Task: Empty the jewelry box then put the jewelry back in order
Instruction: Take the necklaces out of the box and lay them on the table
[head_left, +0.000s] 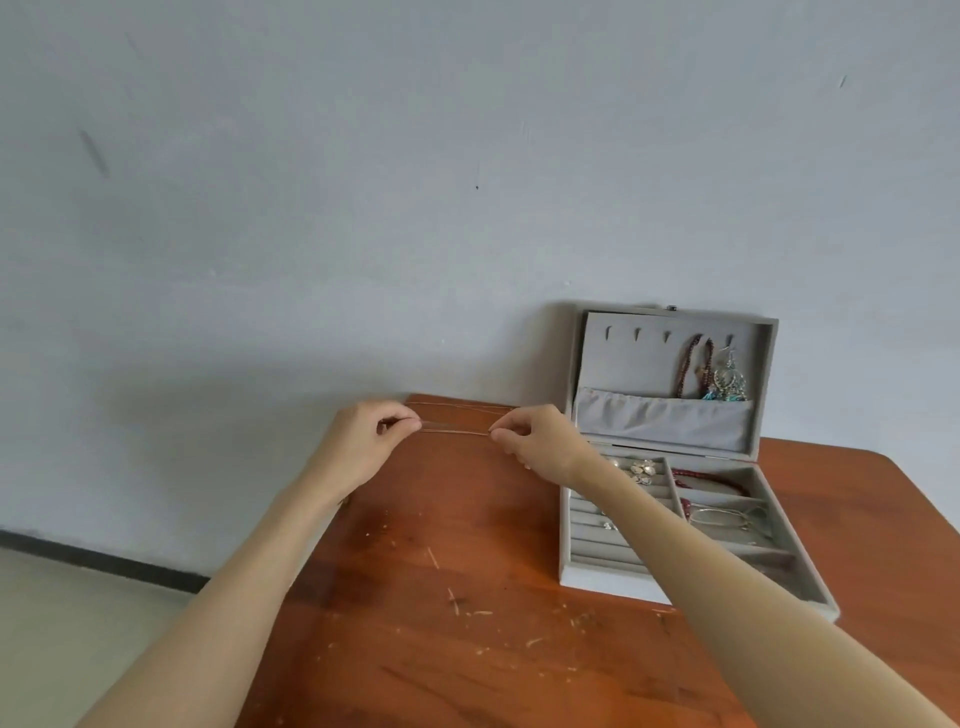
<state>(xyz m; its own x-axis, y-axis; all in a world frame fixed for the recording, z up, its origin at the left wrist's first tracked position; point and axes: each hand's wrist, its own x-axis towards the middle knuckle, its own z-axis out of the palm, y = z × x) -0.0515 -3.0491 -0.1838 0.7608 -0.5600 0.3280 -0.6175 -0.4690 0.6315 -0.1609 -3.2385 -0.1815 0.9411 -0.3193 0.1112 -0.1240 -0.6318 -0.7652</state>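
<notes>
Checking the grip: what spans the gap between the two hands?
In the head view, a thin chain stretches taut between the left hand and right hand, above the wooden table.

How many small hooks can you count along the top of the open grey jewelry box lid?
5. Three bare hooks on the left, one holding a dark red beaded strand, one holding silver and turquoise dangling pieces. Hanging jewelry might hide more.

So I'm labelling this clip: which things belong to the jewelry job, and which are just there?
Job:
thin chain, pinched by left hand and right hand
open jewelry box
dark beads hung in the lid
red bracelet

Just there:
wooden table
wall
</notes>
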